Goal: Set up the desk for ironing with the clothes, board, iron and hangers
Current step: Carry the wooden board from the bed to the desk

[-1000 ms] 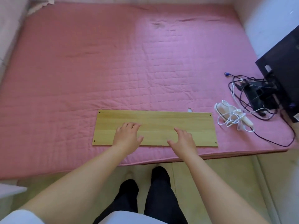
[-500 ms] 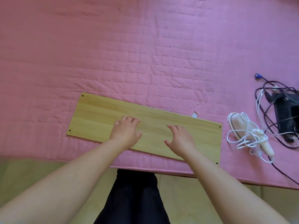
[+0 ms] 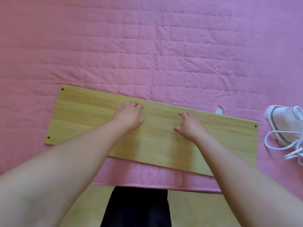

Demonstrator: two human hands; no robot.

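Nearest the camera, dark trousers (image 3: 136,208) stand on a pale yellowish floor (image 3: 193,210), right against the front edge of a bed covered by a pink quilted mattress pad (image 3: 147,46). Two bare forearms reach forward over that edge.

Just beyond it lies the long, rectangular, light wood-grain board (image 3: 85,115), flat on the pad and slightly skewed, its right end nearer the edge than its left. Small dark screw holes mark its corners. Both hands rest on its middle. The left hand (image 3: 129,116) lies palm down with fingers spread and only lightly bent, pressing on the wood rather than gripping anything. The right hand (image 3: 190,126) is likewise open, fingers splayed and touching the surface, thumb out to the side. Set a little apart like this, the palms probably serve to slide or square the board and press it steady on the soft pad, so it gives a firm surface for ironing.

Further right, apart from the board's end, a white electric iron (image 3: 285,118) lies on the pad with its white cord (image 3: 277,141) looped loosely beside it, within easy reach. A small white scrap (image 3: 220,110) sits just behind the board's far edge. No clothes or hangers are in view.
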